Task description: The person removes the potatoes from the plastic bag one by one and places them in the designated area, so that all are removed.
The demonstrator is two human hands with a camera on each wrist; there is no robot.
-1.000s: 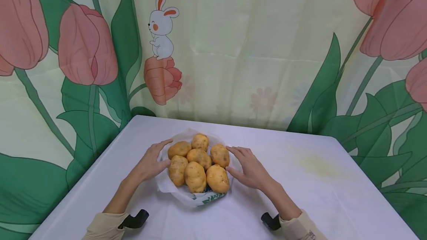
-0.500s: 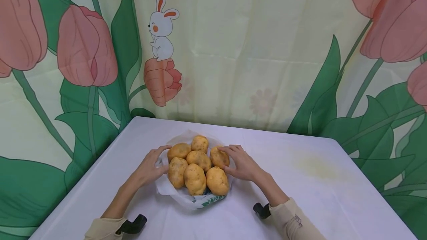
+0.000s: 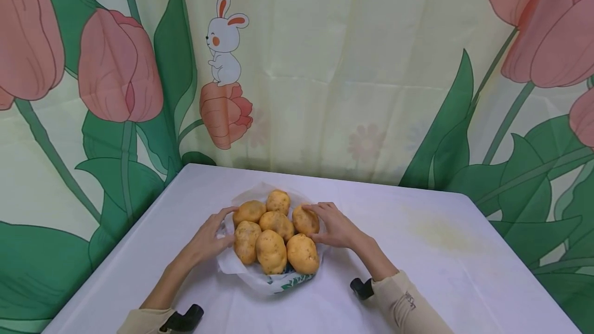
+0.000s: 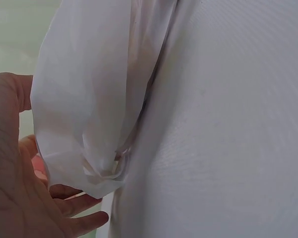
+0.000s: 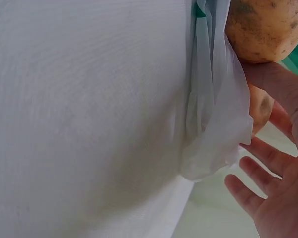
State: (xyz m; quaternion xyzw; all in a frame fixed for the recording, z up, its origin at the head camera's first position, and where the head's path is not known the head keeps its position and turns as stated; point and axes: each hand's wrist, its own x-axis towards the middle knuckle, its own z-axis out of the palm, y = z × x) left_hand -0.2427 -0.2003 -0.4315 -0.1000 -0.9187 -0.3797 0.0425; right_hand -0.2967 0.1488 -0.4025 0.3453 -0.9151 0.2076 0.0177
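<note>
Several yellow-brown potatoes [image 3: 271, 252] lie in a heap on a white plastic bag [image 3: 254, 278] with green print. My right hand [image 3: 337, 228] pinches the rightmost potato [image 3: 301, 220], index finger over its top and thumb at its near side; its other fingers are spread in the right wrist view, beside the bag's edge [image 5: 221, 109]. My left hand [image 3: 207, 241] is at the left of the heap, fingers loosely spread, fingertips by the upper left potato [image 3: 249, 211] and thumb by the left potato [image 3: 246, 242]. In the left wrist view the bag [image 4: 84, 84] hides the potatoes.
A white cloth covers the table [image 3: 399, 256], with a faint yellowish stain [image 3: 443, 231] at right. Behind it hangs a curtain [image 3: 325, 76] printed with tulips and a rabbit. Black camera mounts [image 3: 185, 318] sit at both sleeve cuffs.
My right hand has moved left onto the rightmost potato, its index finger now over the top. My left hand has shifted slightly. The potatoes keep their places.
</note>
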